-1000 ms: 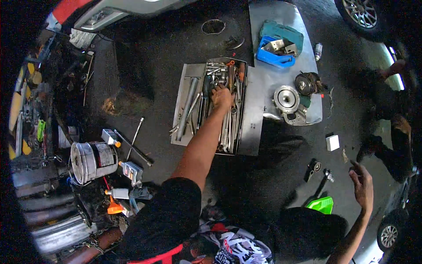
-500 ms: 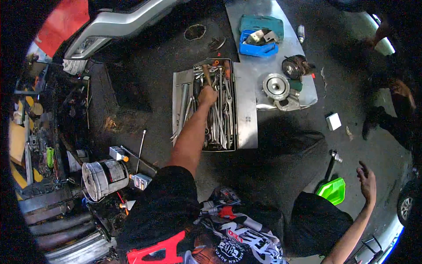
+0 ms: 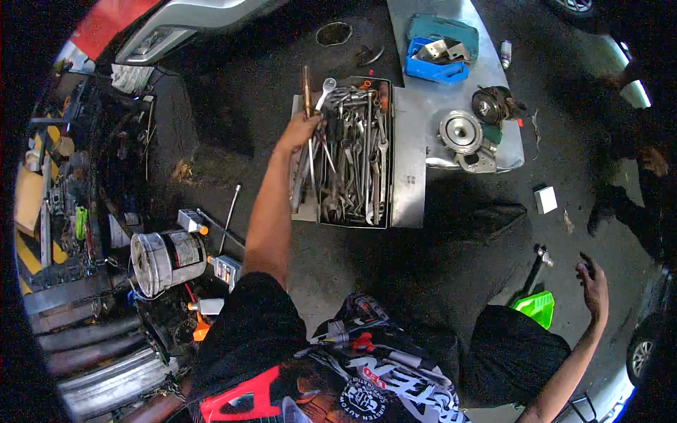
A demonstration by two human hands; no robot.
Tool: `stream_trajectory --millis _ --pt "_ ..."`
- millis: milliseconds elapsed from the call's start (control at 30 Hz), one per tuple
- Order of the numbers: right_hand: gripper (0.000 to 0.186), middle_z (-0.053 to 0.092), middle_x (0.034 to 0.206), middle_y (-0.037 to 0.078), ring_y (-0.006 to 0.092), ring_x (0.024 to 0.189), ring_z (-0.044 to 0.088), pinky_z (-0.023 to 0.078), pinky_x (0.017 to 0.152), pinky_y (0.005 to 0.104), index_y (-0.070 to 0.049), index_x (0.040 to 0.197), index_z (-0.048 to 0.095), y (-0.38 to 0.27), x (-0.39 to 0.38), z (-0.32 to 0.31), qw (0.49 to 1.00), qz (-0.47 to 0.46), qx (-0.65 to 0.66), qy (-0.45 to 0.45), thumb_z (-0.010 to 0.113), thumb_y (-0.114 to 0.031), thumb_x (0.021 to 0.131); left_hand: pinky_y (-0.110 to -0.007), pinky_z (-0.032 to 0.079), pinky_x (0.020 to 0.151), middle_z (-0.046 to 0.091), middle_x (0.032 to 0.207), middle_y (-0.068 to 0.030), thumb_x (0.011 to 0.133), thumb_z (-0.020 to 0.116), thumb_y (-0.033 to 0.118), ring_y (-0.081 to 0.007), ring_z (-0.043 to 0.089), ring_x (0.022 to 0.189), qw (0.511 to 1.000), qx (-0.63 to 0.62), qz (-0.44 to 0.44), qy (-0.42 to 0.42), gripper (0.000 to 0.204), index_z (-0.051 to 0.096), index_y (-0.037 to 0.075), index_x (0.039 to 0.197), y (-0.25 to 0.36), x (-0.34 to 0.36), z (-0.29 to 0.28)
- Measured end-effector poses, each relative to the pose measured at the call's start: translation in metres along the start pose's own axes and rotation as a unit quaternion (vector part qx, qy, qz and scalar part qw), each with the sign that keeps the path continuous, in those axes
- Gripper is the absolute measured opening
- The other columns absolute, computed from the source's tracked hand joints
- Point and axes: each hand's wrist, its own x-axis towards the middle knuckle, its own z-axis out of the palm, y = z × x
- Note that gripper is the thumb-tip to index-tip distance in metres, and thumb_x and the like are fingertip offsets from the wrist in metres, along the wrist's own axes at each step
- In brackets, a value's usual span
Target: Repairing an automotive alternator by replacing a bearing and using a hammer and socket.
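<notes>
Where the brown rod-shaped tool (image 3: pixel 307 88) projects beyond your left hand (image 3: pixel 303 132), your fingers clasp it; the ratchet (image 3: pixel 328 85) extends just right of this grip. Also to the right lies your open toolbox (image 3: pixel 389 116) of wrenches (image 3: pixel 383 158). Well apart, farther right, your right hand (image 3: pixel 593 283) hangs empty, fingers loosely curled, near the green tray (image 3: pixel 537 309).

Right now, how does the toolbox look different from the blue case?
The toolbox is dark-rimmed and longer; the blue case is bright and smaller. The toolbox is crowded with wrenches, while the blue case holds fewer, bracket-like metal pieces. Both are open, with metal things inside.
</notes>
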Motion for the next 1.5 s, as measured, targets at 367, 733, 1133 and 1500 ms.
stream_trajectory --millis 367,733,1133,1500 --pt "0.044 0.064 0.105 0.011 0.0172 0.079 0.057 0.047 0.074 0.0311 -0.006 0.130 0.051 -0.013 -0.002 0.002 1.000 -0.017 0.014 -0.012 0.055 -0.028 0.093 -0.038 0.046 0.074 0.063 0.083 -0.0141 0.085 0.058 0.023 -0.0211 0.058 0.079 0.981 0.186 0.038 0.021 0.033 0.058 -0.008 0.097 0.000 -0.019 -0.054" --pt "0.043 0.061 0.098 0.008 0.0153 0.079 0.055 0.044 0.070 0.0280 -0.009 0.131 0.052 -0.012 0.004 0.007 0.999 -0.008 0.026 -0.020 0.055 -0.028 0.093 -0.033 0.044 0.063 0.059 0.076 -0.0067 0.086 0.061 0.024 -0.0146 0.053 0.070 0.994 0.088 -0.042 -0.046 0.027 0.059 -0.003 0.091 -0.036 -0.045 -0.063" --pt "0.041 0.058 0.089 0.003 0.0104 0.073 0.051 0.042 0.065 0.0242 -0.004 0.129 0.052 -0.021 0.028 0.015 0.995 -0.079 0.055 -0.024 0.056 -0.024 0.093 -0.046 0.049 0.075 0.064 0.094 -0.0255 0.081 0.059 0.027 -0.0393 0.064 0.087 0.959 0.282 -0.029 0.006 0.036 0.058 -0.006 0.097 -0.069 0.013 -0.018" --pt "0.035 0.064 0.089 0.006 0.0170 0.067 0.056 0.046 0.061 0.0314 -0.007 0.118 0.057 -0.014 0.064 0.004 0.991 -0.040 0.113 -0.057 0.052 -0.031 0.093 -0.070 0.022 0.096 0.014 0.151 -0.0241 0.093 0.041 0.048 -0.0518 0.023 0.130 0.943 0.256 -0.182 0.111 0.074 0.009 0.012 0.149 -0.031 -0.052 0.056"
